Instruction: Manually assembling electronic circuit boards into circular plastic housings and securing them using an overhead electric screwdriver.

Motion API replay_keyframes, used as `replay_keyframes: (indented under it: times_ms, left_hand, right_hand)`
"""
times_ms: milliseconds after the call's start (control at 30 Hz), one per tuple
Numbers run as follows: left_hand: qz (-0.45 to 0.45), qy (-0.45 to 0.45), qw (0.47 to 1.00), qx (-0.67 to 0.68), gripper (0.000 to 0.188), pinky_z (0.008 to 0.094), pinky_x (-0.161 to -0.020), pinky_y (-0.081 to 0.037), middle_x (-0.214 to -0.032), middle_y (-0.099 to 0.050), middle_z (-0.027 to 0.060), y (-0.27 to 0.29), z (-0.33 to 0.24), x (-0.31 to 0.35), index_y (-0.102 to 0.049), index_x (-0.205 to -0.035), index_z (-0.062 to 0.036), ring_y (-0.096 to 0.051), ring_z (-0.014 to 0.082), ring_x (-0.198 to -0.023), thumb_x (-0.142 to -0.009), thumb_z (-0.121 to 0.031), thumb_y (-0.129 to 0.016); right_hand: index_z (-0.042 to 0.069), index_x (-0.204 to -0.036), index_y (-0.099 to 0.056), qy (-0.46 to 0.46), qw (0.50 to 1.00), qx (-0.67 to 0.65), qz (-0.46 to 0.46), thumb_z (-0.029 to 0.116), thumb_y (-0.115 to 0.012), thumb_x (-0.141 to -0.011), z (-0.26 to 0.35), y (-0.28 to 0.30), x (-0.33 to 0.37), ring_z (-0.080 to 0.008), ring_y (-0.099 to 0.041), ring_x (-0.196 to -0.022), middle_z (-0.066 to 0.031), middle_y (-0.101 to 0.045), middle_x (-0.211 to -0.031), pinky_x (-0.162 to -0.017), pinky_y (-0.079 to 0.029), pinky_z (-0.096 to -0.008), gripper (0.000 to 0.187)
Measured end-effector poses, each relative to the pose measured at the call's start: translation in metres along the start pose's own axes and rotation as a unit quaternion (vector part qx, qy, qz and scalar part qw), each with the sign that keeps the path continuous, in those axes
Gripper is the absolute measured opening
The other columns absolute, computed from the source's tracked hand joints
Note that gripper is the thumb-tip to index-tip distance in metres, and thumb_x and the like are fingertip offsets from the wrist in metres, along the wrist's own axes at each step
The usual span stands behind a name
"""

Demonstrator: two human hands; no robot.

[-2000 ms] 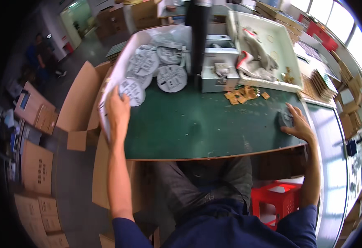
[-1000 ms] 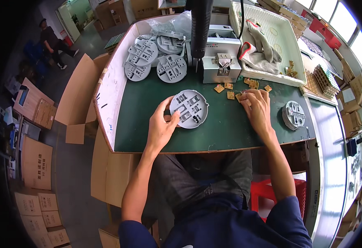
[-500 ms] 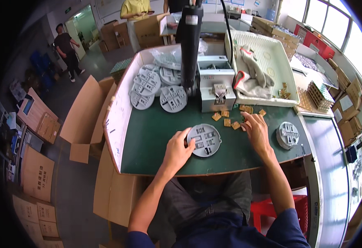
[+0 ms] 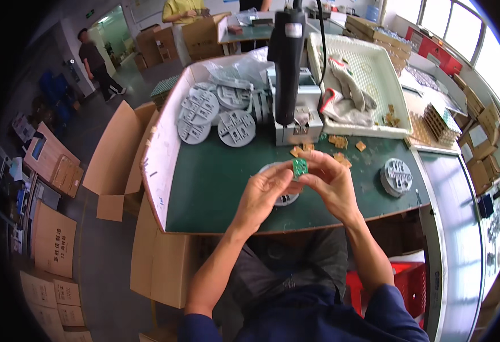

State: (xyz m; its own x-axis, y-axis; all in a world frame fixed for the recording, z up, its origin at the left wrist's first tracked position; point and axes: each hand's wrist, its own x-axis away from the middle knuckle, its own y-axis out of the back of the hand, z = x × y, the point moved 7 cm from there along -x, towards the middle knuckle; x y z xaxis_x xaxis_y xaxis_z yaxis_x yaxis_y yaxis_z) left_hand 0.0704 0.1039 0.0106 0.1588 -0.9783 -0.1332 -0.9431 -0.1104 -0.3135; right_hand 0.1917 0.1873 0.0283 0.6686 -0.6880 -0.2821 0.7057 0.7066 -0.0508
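Note:
A small green circuit board (image 4: pixel 300 167) is held up over the near middle of the bench. My right hand (image 4: pixel 331 183) pinches it from the right between thumb and fingers. From the other side, my left hand (image 4: pixel 263 196) has its thumb and fingertips closed at the board's left edge. Below them lies a grey round plastic housing (image 4: pixel 287 200), mostly covered by my hands. Several tan board pieces (image 4: pixel 341 160) are scattered just beyond my right hand. A stack of grey round housings (image 4: pixel 397 177) stands farther right.
A black cylindrical tool (image 4: pixel 290 68) hangs in front of a grey metal fixture (image 4: pixel 300 132). Several grey discs (image 4: pixel 237 128) are piled at the back left. Gloves (image 4: pixel 349 100) lie in a white tray (image 4: pixel 378 54). A low white wall (image 4: pixel 161 139) edges the bench's left side.
My right hand has picked up the green board from among the loose pieces and brought it left. My left hand has let go of the round housing and risen to the board.

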Motion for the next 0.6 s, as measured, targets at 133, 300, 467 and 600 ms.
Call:
replay_keyframes:
  times_ms: [133, 300, 467, 600]
  left_hand:
    - [-0.005, -0.008, 0.999, 0.031, 0.042, 0.0309, -0.094, -0.057, -0.120, -0.071, 0.0095, 0.004, 0.001, 0.002, -0.059, -0.139, -0.0003, -0.070, 0.0143, -0.098, -0.106, -0.027, -0.062]
    - [-0.018, -0.004, 1.000, 0.008, 0.035, 0.0312, -0.093, -0.057, -0.115, -0.071, 0.0092, 0.008, 0.006, 0.007, -0.064, -0.130, -0.0004, -0.070, 0.0135, -0.097, -0.104, -0.025, -0.064]
    - [-0.033, -0.033, 0.999, 0.009, 0.024, 0.0298, -0.089, -0.058, -0.108, -0.072, 0.0076, 0.012, 0.009, 0.009, -0.067, -0.118, -0.0010, -0.070, 0.0130, -0.093, -0.099, -0.015, -0.070]
    - [-0.058, -0.087, 0.993, -0.047, 0.019, 0.0285, -0.087, -0.058, -0.105, -0.072, 0.0073, 0.009, 0.006, 0.012, -0.067, -0.113, -0.0009, -0.071, 0.0131, -0.092, -0.097, -0.008, -0.072]
  right_hand:
    - [0.002, -0.135, -0.063, 0.039, 0.999, -0.014, 0.005, -0.005, -0.074, -0.089, -0.007, 0.002, -0.002, -0.0109, -0.066, -0.100, -0.0024, -0.068, -0.109, -0.100, -0.052, -0.0291, 0.047]
    - [-0.002, -0.136, -0.061, 0.095, 0.994, 0.056, 0.020, -0.006, -0.073, -0.089, -0.003, 0.000, 0.005, -0.0127, -0.067, -0.101, -0.0065, -0.069, -0.117, -0.099, -0.054, -0.0307, 0.049]
    - [-0.003, -0.134, -0.062, 0.016, 0.998, 0.047, 0.035, -0.005, -0.073, -0.089, -0.002, -0.009, 0.011, -0.0136, -0.067, -0.102, -0.0079, -0.070, -0.116, -0.097, -0.055, -0.0313, 0.047]
    - [-0.003, -0.132, -0.064, 0.003, 0.998, -0.044, 0.036, -0.002, -0.075, -0.090, -0.012, -0.009, 0.013, -0.0141, -0.067, -0.105, -0.0079, -0.071, -0.116, -0.098, -0.055, -0.0320, 0.044]
